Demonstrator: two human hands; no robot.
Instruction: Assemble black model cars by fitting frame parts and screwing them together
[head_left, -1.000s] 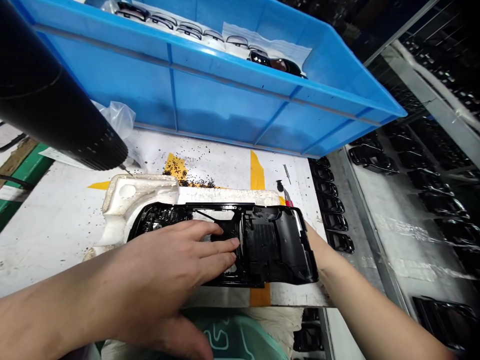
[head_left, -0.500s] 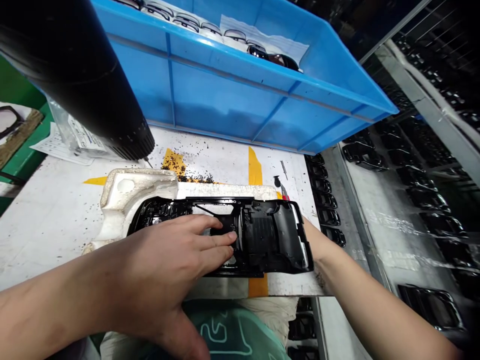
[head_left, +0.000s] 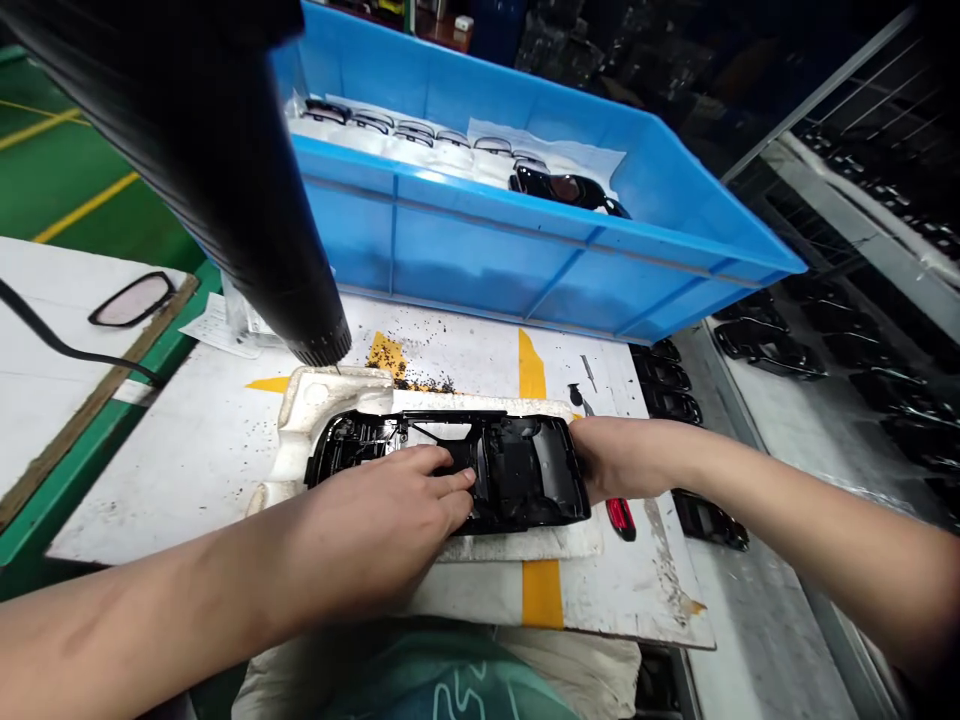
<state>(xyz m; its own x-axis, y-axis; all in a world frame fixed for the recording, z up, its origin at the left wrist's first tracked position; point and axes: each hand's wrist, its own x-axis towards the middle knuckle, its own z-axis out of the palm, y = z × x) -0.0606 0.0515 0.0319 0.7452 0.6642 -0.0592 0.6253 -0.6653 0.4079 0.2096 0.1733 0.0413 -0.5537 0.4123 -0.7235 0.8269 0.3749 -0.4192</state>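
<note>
A black plastic model car body shell [head_left: 517, 470] lies upside down, its hollow inside facing up, on a white foam cradle [head_left: 300, 410]. My left hand [head_left: 397, 510] rests across the shell's middle with its fingers stretched out over the inner side; the thumb is hidden. At the shell's right end, my right hand [head_left: 611, 455] curls round the edge, fingertips out of sight behind it. A dark electric screwdriver [head_left: 322, 340] hangs point down above the foam's far left corner, touched by neither hand. Small black screws [head_left: 420, 380] are scattered beyond the foam.
A blue crate [head_left: 480, 230] with white packing and dark-framed parts stands at the back. A red-handled cutter [head_left: 621, 520] lies right of the foam. More black shells [head_left: 765, 335] fill the right side. On the left board lies a framed part [head_left: 131, 300].
The shell has settled lower onto the foam cradle. My right hand has come into sight at its right end, and my left thumb has gone out of sight. The view has shifted.
</note>
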